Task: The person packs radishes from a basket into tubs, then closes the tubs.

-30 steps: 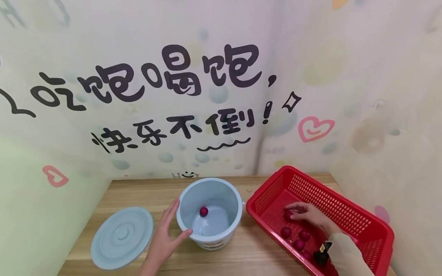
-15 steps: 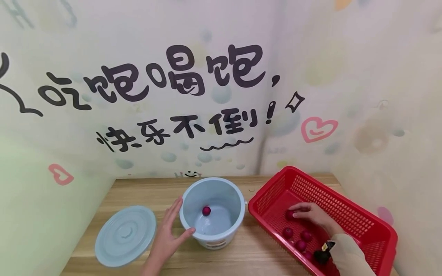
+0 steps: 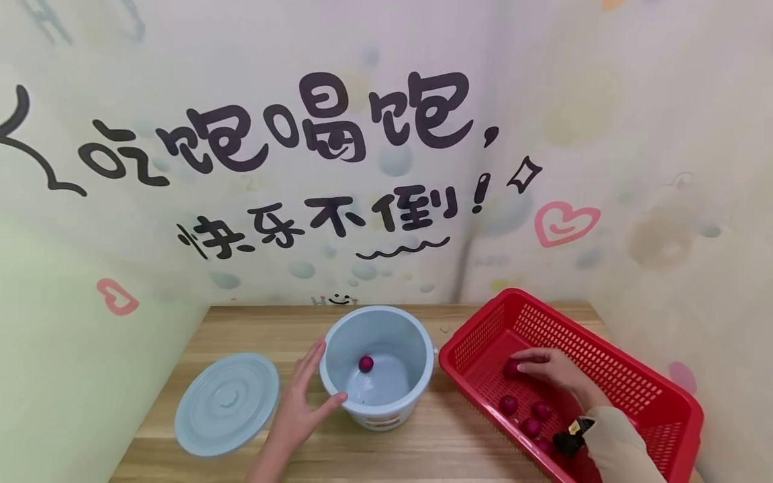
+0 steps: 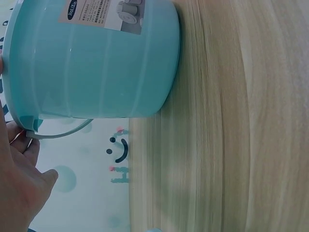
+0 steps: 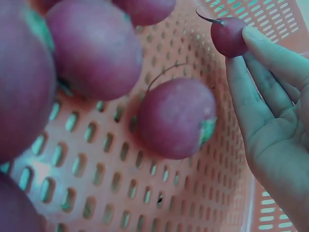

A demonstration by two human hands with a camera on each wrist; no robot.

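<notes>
In the right wrist view, my right hand (image 5: 275,106) pinches a small red radish (image 5: 229,37) with a thin root between thumb and fingertips. In the head view this hand (image 3: 558,372) is inside the red basket (image 3: 483,335), near its left end. Several loose radishes (image 3: 508,404) lie on the basket floor below it. My left hand (image 3: 296,409) rests against the left side of the light blue bucket (image 3: 386,382), fingers along the rim and thumb on its near edge. One radish (image 3: 366,363) lies at the bucket's bottom. The left wrist view shows the bucket's handle (image 4: 65,134) by the fingers.
A round light blue lid (image 3: 228,404) lies on the wooden table (image 3: 441,436), left of the left hand. A wall with black lettering (image 3: 326,121) rises behind the table, and side walls stand left and right. The basket's raised sides surround the right hand.
The head view has shifted slightly, so the scene sits a little further right and higher. Both hands keep nearly the same places, the left at the bucket, the right at the radish.
</notes>
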